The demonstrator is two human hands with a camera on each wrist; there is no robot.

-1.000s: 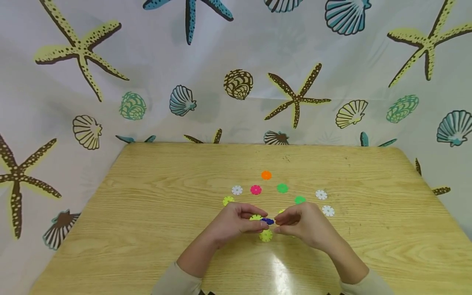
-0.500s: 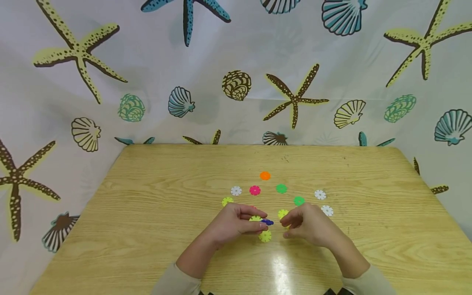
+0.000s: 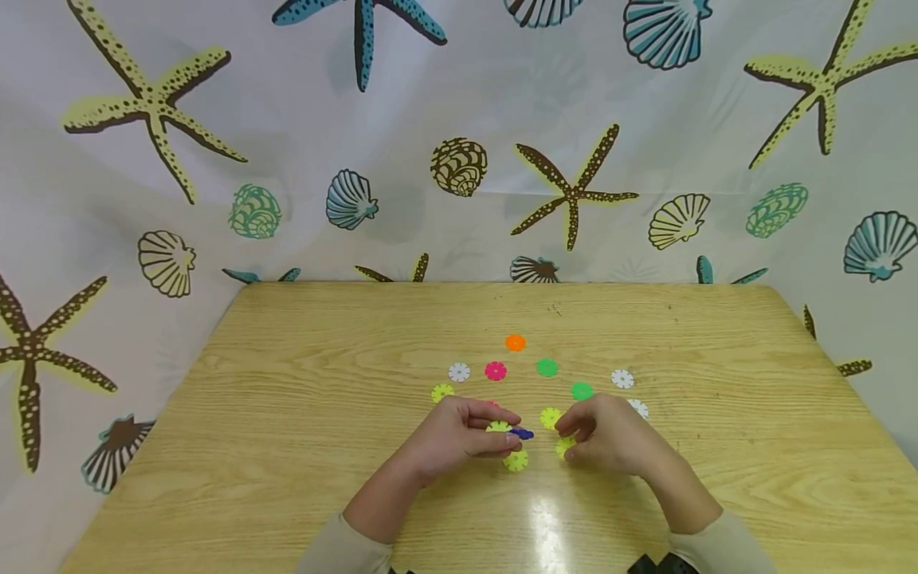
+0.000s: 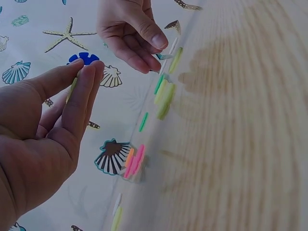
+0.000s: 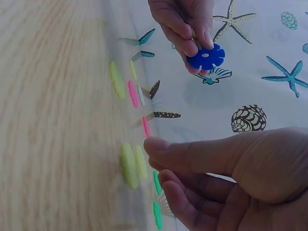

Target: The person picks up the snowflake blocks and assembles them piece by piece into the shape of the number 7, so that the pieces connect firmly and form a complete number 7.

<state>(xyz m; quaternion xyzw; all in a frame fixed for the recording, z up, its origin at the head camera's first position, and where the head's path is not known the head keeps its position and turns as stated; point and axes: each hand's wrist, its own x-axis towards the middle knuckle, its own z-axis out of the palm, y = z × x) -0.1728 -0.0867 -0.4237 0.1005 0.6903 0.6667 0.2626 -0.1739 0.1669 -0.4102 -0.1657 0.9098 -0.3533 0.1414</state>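
Note:
My left hand (image 3: 462,434) pinches a blue notched disc (image 5: 207,57) between thumb and fingers above the table. A yellow notched disc (image 3: 498,426) sits in the same grip against the blue one, partly covered by the fingers. To the right, my right hand (image 3: 613,434) holds nothing; a gap shows between its thumb and forefinger in the right wrist view. Its fingertips are right by two yellow discs, a farther one (image 3: 551,418) and a nearer one (image 3: 564,448) that the hand partly covers. Another yellow disc (image 3: 515,461) lies below the left fingertips.
On the wooden table (image 3: 287,478) lie more discs: orange (image 3: 515,343), pink (image 3: 496,371), two green (image 3: 547,367), and white ones at left (image 3: 459,372) and right (image 3: 622,379). A yellow disc (image 3: 442,392) is beyond the left hand. A shell-print cloth (image 3: 402,119) hangs behind.
My right hand has moved away from the blue disc, rightward toward the yellow discs on the table. My left hand stays in place with the joined blue and yellow discs.

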